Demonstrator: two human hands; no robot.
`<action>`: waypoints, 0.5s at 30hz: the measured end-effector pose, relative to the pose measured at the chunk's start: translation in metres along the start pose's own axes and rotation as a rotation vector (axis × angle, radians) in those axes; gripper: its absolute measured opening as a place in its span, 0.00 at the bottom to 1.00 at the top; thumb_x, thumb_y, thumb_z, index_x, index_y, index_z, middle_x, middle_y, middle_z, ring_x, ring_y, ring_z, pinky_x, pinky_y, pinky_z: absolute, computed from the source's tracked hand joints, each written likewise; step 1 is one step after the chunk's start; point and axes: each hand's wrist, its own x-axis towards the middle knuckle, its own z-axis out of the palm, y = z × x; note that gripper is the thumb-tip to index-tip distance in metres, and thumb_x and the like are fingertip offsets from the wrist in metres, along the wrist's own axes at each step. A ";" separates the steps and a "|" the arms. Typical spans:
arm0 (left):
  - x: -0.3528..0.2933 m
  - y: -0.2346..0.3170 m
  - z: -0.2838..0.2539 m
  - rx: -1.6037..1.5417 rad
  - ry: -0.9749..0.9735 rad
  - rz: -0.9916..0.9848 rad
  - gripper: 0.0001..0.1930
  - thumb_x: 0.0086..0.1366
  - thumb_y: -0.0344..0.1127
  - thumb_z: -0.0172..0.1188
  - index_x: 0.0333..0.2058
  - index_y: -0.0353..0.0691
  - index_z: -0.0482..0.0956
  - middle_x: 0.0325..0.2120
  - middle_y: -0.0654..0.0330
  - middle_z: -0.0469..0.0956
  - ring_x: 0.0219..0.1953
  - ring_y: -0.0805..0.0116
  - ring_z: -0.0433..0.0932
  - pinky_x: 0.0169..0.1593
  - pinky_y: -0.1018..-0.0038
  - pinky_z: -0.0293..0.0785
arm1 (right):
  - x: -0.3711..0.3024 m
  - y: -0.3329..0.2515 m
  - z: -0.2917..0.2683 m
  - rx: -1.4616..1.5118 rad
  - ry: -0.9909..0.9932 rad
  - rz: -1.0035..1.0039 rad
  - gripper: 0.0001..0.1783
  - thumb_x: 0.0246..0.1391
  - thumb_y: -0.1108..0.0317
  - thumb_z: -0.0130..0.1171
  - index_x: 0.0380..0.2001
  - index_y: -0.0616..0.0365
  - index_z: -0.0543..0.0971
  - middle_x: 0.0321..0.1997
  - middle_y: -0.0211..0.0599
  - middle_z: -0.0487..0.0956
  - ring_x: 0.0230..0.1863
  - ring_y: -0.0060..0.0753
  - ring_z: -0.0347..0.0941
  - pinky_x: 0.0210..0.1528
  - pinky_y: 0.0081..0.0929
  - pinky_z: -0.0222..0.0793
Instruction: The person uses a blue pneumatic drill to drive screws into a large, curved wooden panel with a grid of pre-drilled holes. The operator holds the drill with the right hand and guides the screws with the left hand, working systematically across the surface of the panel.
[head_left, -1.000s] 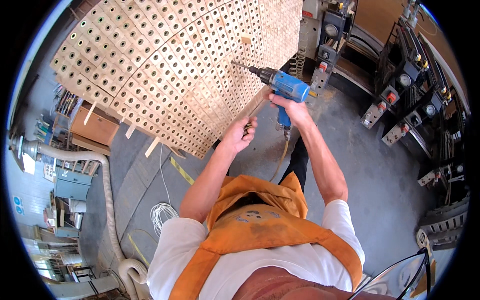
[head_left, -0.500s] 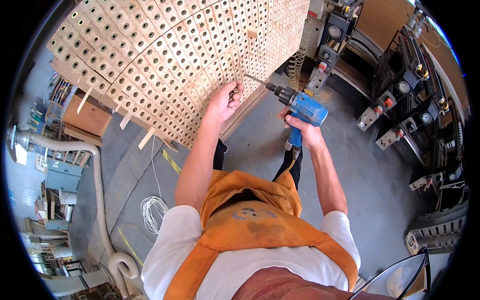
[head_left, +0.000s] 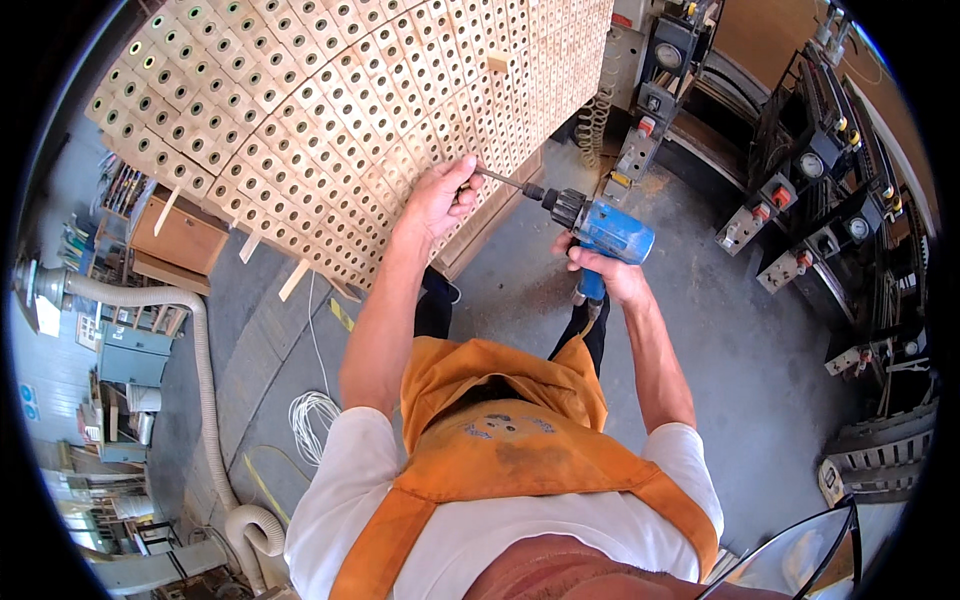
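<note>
My right hand (head_left: pixel 615 277) grips the handle of a blue power drill (head_left: pixel 618 232) with a black chuck and a line at the bottom of its handle. A long thin bit (head_left: pixel 506 181) points left from the chuck. My left hand (head_left: pixel 442 197) is at the bit's tip, thumb and forefinger touching or very near it. Its other fingers are curled, and what they hold, if anything, is too small to name. Just beyond is a large stack of pale wooden blocks (head_left: pixel 330 125), each with a round hole; many holes show a dark or metallic ring.
One small loose block (head_left: pixel 498 62) sits on the stack, and thin wooden strips (head_left: pixel 294 279) jut from its near-left edge. Black machines with gauges (head_left: pixel 808 166) stand at right. A ribbed hose (head_left: pixel 205 380) and a coiled white cable (head_left: pixel 313 420) lie on the left floor.
The bit's tip has come down and left to my left fingertips. My left hand has shifted slightly left, with thumb and forefinger now at the tip. The drill stays in my right hand.
</note>
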 end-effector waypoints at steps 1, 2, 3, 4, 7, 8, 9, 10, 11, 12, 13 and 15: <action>-0.001 0.004 0.005 0.096 0.044 0.008 0.13 0.70 0.42 0.51 0.37 0.37 0.72 0.23 0.66 0.69 0.18 0.83 0.61 0.16 0.87 0.54 | 0.000 0.001 -0.002 -0.063 -0.009 -0.024 0.15 0.51 0.72 0.61 0.43 0.60 0.77 0.41 0.35 0.80 0.40 0.26 0.75 0.40 0.24 0.71; 0.000 0.007 0.008 0.164 0.057 0.010 0.13 0.70 0.43 0.51 0.37 0.37 0.73 0.22 0.67 0.69 0.17 0.83 0.61 0.16 0.87 0.53 | 0.000 0.001 -0.004 -0.127 -0.018 -0.049 0.14 0.51 0.73 0.60 0.43 0.59 0.78 0.42 0.33 0.80 0.40 0.24 0.75 0.41 0.23 0.71; 0.001 0.009 0.012 0.232 0.070 0.013 0.13 0.70 0.43 0.50 0.36 0.37 0.73 0.22 0.67 0.68 0.17 0.83 0.60 0.16 0.87 0.53 | -0.001 0.002 -0.004 -0.142 0.005 -0.058 0.14 0.52 0.73 0.59 0.43 0.59 0.78 0.41 0.33 0.81 0.39 0.24 0.75 0.41 0.23 0.71; 0.002 0.012 0.017 0.300 0.084 0.016 0.14 0.71 0.43 0.49 0.36 0.37 0.73 0.21 0.67 0.68 0.17 0.82 0.60 0.16 0.87 0.53 | -0.002 0.000 0.001 -0.158 0.027 -0.067 0.14 0.52 0.73 0.59 0.43 0.59 0.78 0.41 0.33 0.81 0.39 0.23 0.74 0.41 0.22 0.70; 0.008 0.022 0.030 0.124 0.100 0.114 0.15 0.72 0.44 0.47 0.38 0.36 0.72 0.22 0.67 0.67 0.18 0.82 0.60 0.17 0.87 0.54 | 0.010 -0.006 0.018 -0.114 0.071 -0.086 0.14 0.53 0.70 0.61 0.43 0.59 0.78 0.40 0.34 0.81 0.41 0.25 0.75 0.39 0.24 0.71; 0.017 0.024 0.029 -0.050 0.081 0.149 0.15 0.72 0.42 0.46 0.42 0.35 0.72 0.24 0.67 0.67 0.19 0.82 0.61 0.18 0.87 0.55 | 0.020 -0.010 0.023 -0.087 0.084 -0.099 0.14 0.53 0.69 0.62 0.43 0.58 0.77 0.41 0.35 0.81 0.42 0.27 0.76 0.38 0.25 0.72; 0.024 0.026 0.027 -0.158 0.061 0.170 0.14 0.72 0.41 0.45 0.42 0.35 0.71 0.24 0.67 0.68 0.20 0.81 0.61 0.18 0.87 0.55 | 0.028 -0.012 0.029 -0.026 0.105 -0.093 0.14 0.53 0.69 0.61 0.43 0.58 0.77 0.40 0.36 0.81 0.42 0.28 0.76 0.39 0.25 0.72; 0.031 0.028 0.025 -0.265 0.040 0.187 0.14 0.72 0.40 0.45 0.42 0.35 0.71 0.24 0.66 0.68 0.20 0.80 0.62 0.18 0.86 0.56 | 0.037 -0.013 0.035 0.037 0.128 -0.086 0.14 0.53 0.69 0.61 0.44 0.58 0.77 0.40 0.36 0.81 0.42 0.29 0.76 0.39 0.26 0.72; 0.036 0.029 0.024 -0.369 0.019 0.204 0.13 0.72 0.39 0.44 0.43 0.35 0.71 0.24 0.66 0.68 0.20 0.79 0.62 0.18 0.86 0.57 | 0.045 -0.013 0.040 0.101 0.149 -0.079 0.14 0.54 0.69 0.61 0.44 0.59 0.77 0.40 0.36 0.80 0.42 0.29 0.77 0.39 0.26 0.72; 0.039 0.030 0.023 -0.425 -0.021 0.231 0.13 0.73 0.39 0.43 0.44 0.36 0.71 0.24 0.65 0.69 0.21 0.79 0.63 0.18 0.85 0.57 | 0.055 -0.012 0.043 0.099 0.180 -0.063 0.15 0.53 0.69 0.61 0.44 0.59 0.76 0.39 0.36 0.80 0.43 0.31 0.77 0.39 0.27 0.72; 0.040 0.030 0.021 -0.414 -0.004 0.230 0.13 0.72 0.39 0.44 0.44 0.36 0.71 0.24 0.65 0.69 0.21 0.79 0.64 0.18 0.85 0.57 | 0.061 -0.012 0.042 0.101 0.161 -0.067 0.15 0.52 0.70 0.61 0.44 0.59 0.76 0.39 0.36 0.80 0.43 0.31 0.77 0.38 0.27 0.72; 0.040 0.028 0.020 -0.390 0.030 0.230 0.13 0.72 0.39 0.44 0.44 0.36 0.71 0.25 0.65 0.69 0.21 0.79 0.64 0.18 0.85 0.58 | 0.068 -0.015 0.038 0.104 0.123 -0.076 0.15 0.51 0.71 0.61 0.44 0.59 0.76 0.38 0.36 0.80 0.42 0.32 0.77 0.37 0.27 0.72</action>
